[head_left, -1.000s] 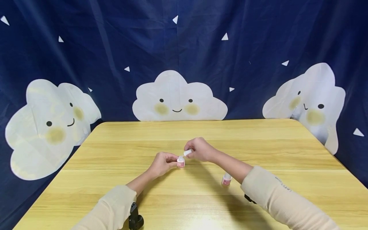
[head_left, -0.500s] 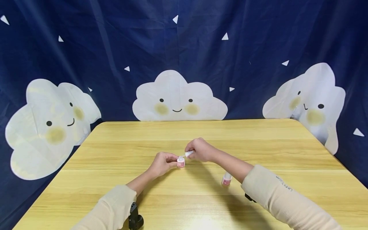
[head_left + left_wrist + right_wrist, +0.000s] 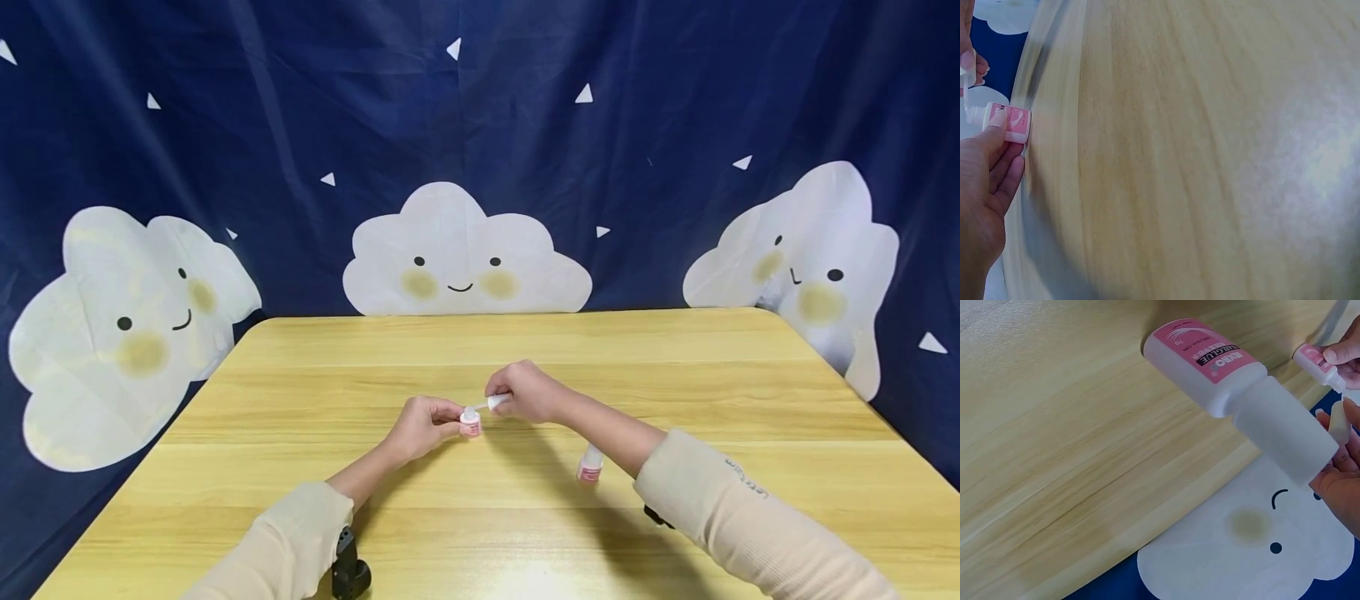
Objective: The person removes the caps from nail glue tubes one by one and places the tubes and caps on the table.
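My left hand (image 3: 423, 427) pinches a small white nail glue bottle (image 3: 470, 427) with a pink label between thumb and fingers; it stands upright on the table with its neck uncovered. In my right hand (image 3: 531, 392) is the white brush cap (image 3: 498, 402), tilted nearly level, its thin pale brush stem reaching to the bottle's mouth. Whether the brush tip touches the rim, I cannot tell. A second nail glue bottle (image 3: 1210, 359), capped and labelled pink, stands below my right forearm, close to the right wrist camera. In the left wrist view the held bottle (image 3: 1016, 124) shows its label under my thumb.
The wooden table (image 3: 337, 350) stretches around both hands. Behind it hangs a dark blue curtain (image 3: 300, 100) with smiling white clouds. A black wrist camera (image 3: 348, 567) is worn at my left sleeve; another dark device (image 3: 657, 517) shows under the right sleeve.
My right hand has shifted slightly to the right, and the brush cap has tipped closer to level, showing more stem. The left hand and both bottles keep their places.
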Demonstrator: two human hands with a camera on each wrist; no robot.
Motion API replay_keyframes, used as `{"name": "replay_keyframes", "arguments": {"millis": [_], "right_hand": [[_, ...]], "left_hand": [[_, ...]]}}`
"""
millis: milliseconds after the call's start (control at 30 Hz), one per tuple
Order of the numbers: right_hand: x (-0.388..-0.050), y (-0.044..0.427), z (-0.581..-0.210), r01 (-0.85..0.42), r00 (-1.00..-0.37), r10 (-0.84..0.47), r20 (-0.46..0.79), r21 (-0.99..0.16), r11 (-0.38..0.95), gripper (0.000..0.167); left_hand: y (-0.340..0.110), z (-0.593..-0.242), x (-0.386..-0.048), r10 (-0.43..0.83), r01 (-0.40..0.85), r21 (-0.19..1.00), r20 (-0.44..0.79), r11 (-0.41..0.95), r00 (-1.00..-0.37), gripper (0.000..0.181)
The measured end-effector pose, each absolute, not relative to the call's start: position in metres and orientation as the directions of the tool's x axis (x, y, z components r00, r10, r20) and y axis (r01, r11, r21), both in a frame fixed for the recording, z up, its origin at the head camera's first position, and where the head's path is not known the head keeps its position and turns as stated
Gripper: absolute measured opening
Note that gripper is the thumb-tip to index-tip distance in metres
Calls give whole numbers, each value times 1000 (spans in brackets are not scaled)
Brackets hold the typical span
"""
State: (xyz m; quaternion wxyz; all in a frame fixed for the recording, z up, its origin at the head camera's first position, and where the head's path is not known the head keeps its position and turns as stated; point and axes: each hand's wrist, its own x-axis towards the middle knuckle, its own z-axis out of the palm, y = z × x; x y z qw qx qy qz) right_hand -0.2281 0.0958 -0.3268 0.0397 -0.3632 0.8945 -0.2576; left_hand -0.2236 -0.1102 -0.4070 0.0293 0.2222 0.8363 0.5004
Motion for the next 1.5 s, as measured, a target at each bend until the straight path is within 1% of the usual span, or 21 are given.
{"name": "replay_keyframes", "arguments": {"millis": [167,500,800,933,1100,1300,1500], "right_hand": [[-228,98,-328,-616,-743,-659,117,-506,604,9],[-227,103,-333,-585,-757,-645,101,-544,601,10],[-225,104,-339,-616,-747,-650,139,-511,599,14],[-225,104,-341,-617,-750,-645,149,-508,600,12],[-225,104,-345,-602,-758,-635,149,-532,595,8],[-225,104,-348,-580,-764,-630,138,-574,578,7],[-224,102,-350,-523,-790,-606,96,-621,583,7]], "left_hand": [[-110,-407,-224,397,318,860,151,399,-905,23],[-112,-409,-224,416,325,876,163,357,-895,24],[-110,-408,-222,391,278,883,120,377,-912,22],[-110,-408,-222,385,270,886,114,378,-916,22],[-110,-408,-222,386,283,884,130,372,-913,21],[-110,-408,-223,395,310,873,152,375,-906,25],[-110,-406,-222,391,312,873,157,374,-907,24]]}}
